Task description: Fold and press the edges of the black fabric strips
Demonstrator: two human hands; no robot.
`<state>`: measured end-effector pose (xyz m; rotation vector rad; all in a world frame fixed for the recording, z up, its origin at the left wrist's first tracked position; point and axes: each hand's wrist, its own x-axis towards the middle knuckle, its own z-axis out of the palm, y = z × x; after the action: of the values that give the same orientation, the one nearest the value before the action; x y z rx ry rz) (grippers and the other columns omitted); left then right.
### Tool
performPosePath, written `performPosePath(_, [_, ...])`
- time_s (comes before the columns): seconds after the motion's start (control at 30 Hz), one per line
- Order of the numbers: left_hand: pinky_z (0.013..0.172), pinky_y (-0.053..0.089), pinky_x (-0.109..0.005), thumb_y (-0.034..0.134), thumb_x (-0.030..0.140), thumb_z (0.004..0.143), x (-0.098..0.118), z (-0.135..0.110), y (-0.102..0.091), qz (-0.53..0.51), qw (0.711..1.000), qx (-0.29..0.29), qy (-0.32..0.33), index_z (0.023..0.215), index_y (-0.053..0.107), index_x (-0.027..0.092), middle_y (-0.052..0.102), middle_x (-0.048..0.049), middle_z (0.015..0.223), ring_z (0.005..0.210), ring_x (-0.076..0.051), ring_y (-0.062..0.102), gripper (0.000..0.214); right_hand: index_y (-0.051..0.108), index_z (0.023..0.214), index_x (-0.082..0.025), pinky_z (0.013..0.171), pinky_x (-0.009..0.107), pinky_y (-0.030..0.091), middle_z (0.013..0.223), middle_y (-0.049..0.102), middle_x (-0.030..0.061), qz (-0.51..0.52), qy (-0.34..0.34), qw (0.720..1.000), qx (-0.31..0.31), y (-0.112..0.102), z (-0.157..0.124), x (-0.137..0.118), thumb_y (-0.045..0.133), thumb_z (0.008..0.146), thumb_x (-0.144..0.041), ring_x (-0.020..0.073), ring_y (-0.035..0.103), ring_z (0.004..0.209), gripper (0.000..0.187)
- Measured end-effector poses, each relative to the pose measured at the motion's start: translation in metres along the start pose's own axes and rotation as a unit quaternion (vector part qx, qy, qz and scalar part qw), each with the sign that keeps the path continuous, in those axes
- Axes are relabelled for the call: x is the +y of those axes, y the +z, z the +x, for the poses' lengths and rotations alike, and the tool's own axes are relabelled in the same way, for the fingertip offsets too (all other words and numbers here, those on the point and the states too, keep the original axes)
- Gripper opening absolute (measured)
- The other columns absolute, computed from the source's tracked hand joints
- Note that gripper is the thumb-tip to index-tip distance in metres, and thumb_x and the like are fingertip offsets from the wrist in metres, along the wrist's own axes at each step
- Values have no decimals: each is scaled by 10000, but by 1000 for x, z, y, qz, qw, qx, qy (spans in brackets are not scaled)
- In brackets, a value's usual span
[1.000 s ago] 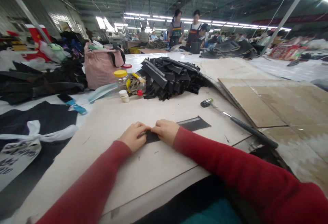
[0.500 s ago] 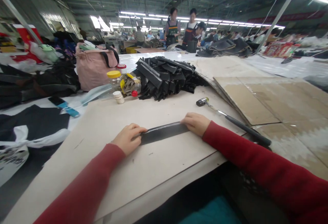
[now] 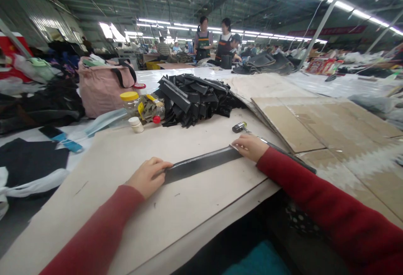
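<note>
A long black strip of fabric or leather [image 3: 203, 164], with a pale line along its far edge, lies on the pale board [image 3: 151, 233] in front of me. My left hand [image 3: 149, 177] grips its left end between thumb and fingers. At the strip's right end, my right hand [image 3: 249, 147] pinches the far corner with its fingertips. Just beyond that hand lies a hammer [image 3: 239, 127] with a dark head; my right hand and sleeve cover part of its handle. Farther back is a heap of similar black strips [image 3: 195, 98].
Left of the heap stand a yellow-lidded jar [image 3: 129, 102], a small white bottle [image 3: 136, 124] and a pink bag [image 3: 102, 86]. Flattened cardboard [image 3: 289, 124] covers the right side. Dark cloth [image 3: 37, 161] lies at the left. Co-workers [image 3: 204, 40] stand in the background.
My right hand has slid rightward along the strip to its right end, so more of the strip shows between my hands. My left hand keeps its hold. The whole view has shifted slightly.
</note>
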<state>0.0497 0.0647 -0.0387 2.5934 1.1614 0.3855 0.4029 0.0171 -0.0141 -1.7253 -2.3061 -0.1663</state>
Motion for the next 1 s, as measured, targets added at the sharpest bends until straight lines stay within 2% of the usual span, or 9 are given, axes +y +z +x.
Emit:
performPosePath(0.1, [834,374,-313,374,199,705,0,0,0,1,1000,-2,-1,1017,566,195,506,-43,949,906,-181,476,366,619,894,-149,631,222,382,756,550,48,36,53,996,61,1,6,11,438,725,-159,119,493,642,248])
performPosePath(0.17, [834,376,-311,371,205,713,-1,1,1,0,1000,-2,-3,1016,567,196,507,-44,951,909,-180,476,361,622,890,-147,638,233,385,757,553,53,30,74,995,53,8,11,17,433,728,-160,130,497,655,249])
performPosePath(0.27, [832,377,-308,359,226,738,-1,0,1,-4,1000,0,-3,1018,564,199,508,-46,953,911,-177,476,349,630,894,-149,707,261,385,816,564,77,15,65,998,19,19,18,21,420,756,-183,158,514,740,254])
performPosePath(0.4, [832,379,-307,351,320,779,0,0,1,-9,1000,6,-8,1003,568,208,515,-46,942,908,-176,481,332,620,921,-142,774,268,366,894,557,95,20,44,996,77,19,17,15,379,800,-243,169,504,840,289])
performPosePath(0.43, [827,382,-305,359,340,778,1,0,1,-8,1000,7,-10,996,570,210,517,-45,939,903,-176,484,330,623,907,-145,748,264,374,859,563,87,27,50,996,69,17,15,11,382,801,-267,164,510,807,290])
performPosePath(0.57, [802,402,-288,385,336,761,-1,1,-2,-4,1000,13,-14,980,568,208,520,-41,927,879,-170,500,313,621,895,-155,622,236,378,741,576,43,81,86,992,-44,9,7,-6,472,742,-273,134,507,666,245])
performPosePath(0.67, [799,407,-285,378,285,749,-9,1,-4,5,999,37,-24,1001,551,196,514,-43,931,883,-167,501,318,611,887,-152,588,217,374,705,576,17,152,114,979,-77,10,6,-18,500,702,-225,115,497,627,228])
performPosePath(0.83, [825,393,-302,354,264,767,-19,-2,-3,31,996,86,-16,1007,543,171,523,-60,973,919,-171,491,320,596,780,-140,559,207,379,663,571,4,238,109,962,-72,17,10,-35,499,694,-219,103,494,599,152])
performPosePath(1.0, [802,375,-368,370,334,797,-1,-4,-2,117,988,96,18,1005,548,226,586,-42,989,914,-196,501,294,572,761,-147,484,187,369,559,530,-23,298,88,950,-39,11,13,-54,493,701,-201,85,478,505,113])
